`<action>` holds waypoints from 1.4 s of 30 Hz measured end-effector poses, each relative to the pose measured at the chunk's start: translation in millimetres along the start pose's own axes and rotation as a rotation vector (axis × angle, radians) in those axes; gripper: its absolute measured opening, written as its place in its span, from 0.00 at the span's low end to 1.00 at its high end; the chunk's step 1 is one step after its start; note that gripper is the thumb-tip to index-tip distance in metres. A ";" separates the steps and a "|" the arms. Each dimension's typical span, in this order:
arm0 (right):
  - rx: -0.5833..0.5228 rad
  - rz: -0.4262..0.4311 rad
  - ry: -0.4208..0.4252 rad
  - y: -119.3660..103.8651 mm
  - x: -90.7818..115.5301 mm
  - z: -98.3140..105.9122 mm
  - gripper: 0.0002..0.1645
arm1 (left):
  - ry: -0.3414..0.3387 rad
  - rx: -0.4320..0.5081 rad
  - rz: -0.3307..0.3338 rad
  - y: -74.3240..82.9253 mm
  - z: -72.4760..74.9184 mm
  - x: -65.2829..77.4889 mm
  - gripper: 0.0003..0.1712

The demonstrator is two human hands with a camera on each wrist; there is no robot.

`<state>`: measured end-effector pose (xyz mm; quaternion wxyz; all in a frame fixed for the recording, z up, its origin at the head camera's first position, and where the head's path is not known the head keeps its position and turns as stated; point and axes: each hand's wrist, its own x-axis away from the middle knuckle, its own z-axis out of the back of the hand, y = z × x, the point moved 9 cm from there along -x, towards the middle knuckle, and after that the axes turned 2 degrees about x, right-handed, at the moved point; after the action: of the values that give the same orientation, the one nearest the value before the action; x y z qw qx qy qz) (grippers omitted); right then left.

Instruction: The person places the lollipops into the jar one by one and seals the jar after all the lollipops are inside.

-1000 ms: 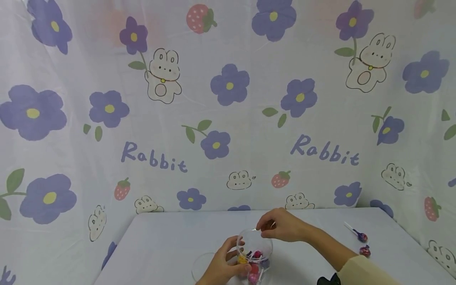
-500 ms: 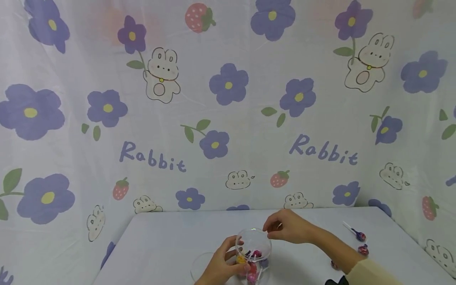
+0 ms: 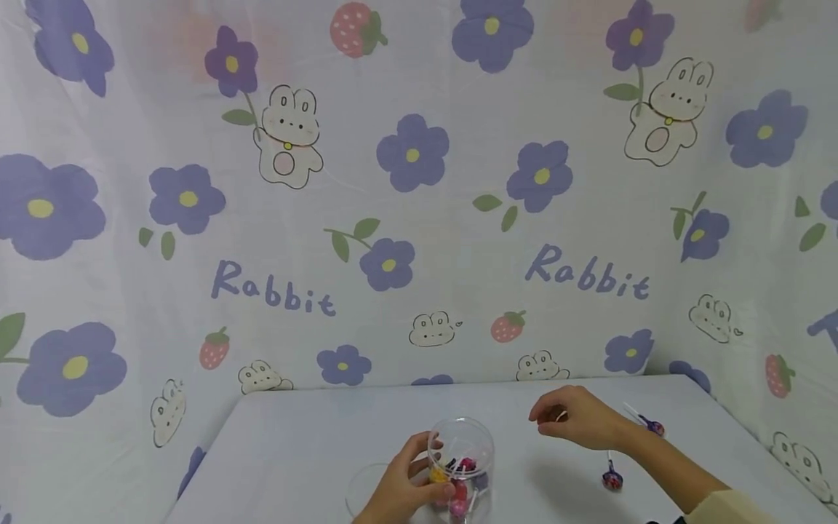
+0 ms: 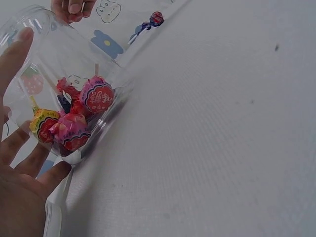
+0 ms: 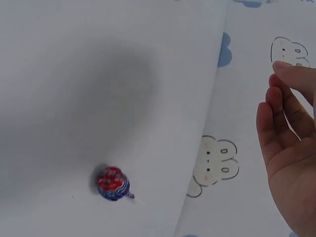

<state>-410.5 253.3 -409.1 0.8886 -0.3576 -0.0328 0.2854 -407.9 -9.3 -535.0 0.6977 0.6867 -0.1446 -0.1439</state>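
My left hand (image 3: 401,482) grips a clear plastic jar (image 3: 491,445) around its side, its mouth uncovered. Several wrapped lollipops lie inside; the left wrist view shows a yellow lollipop (image 4: 44,124) and a pink lollipop (image 4: 97,95) through the wall, with white sticks among them. To the right of the jar, my right hand (image 3: 579,418) is raised over the table, fingers loosely bent and nothing between them. Below its wrist lies a blue-and-red lollipop (image 3: 612,479); a similar lollipop (image 3: 655,427) rests farther back, beyond the forearm.
A clear round lid (image 3: 358,486) lies flat on the white table (image 3: 314,429), left of the jar and partly behind my left hand. A curtain (image 3: 458,218) printed with flowers and rabbits hangs along the back and sides.
My right hand has moved from the jar's rim to the right, its fingers empty. A lollipop formerly hidden by the right forearm now shows. The left hand keeps hold of the jar.
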 end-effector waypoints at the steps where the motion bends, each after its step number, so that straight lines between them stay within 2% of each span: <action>1: 0.006 -0.007 0.007 3.4 3.5 3.3 0.07 | 0.002 -0.007 -0.001 0.1 0.2 -0.2 0.49; 9: 0.042 -0.100 0.050 39.5 30.0 25.8 0.07 | 0.013 -0.035 0.003 0.4 0.5 0.5 0.49; 16: 0.019 -0.190 0.064 71.9 51.7 36.2 0.10 | -0.005 -0.007 -0.003 2.0 -2.7 -0.4 0.45; 24: 0.046 -0.238 0.086 109.9 63.4 31.3 0.12 | 0.000 -0.028 -0.003 1.8 -1.1 -0.8 0.46; 30: 0.104 -0.262 0.091 128.4 69.0 24.9 0.15 | 0.008 -0.039 0.000 2.9 0.5 1.2 0.46; 33: 0.114 -0.253 0.059 135.5 70.0 20.8 0.18 | 0.012 -0.036 0.002 2.7 0.9 1.4 0.45; 37: 0.109 -0.200 -0.001 139.1 73.0 12.3 0.14 | 0.015 -0.040 0.001 2.3 1.4 0.9 0.45; 42: 0.111 -0.135 0.001 136.3 78.4 8.4 0.12 | 0.017 -0.047 0.008 2.7 0.9 1.9 0.46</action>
<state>-413.1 379.3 -503.4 0.9242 -0.3052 -0.0405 0.2259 -406.5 -10.8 -532.3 0.7153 0.6709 -0.1381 -0.1384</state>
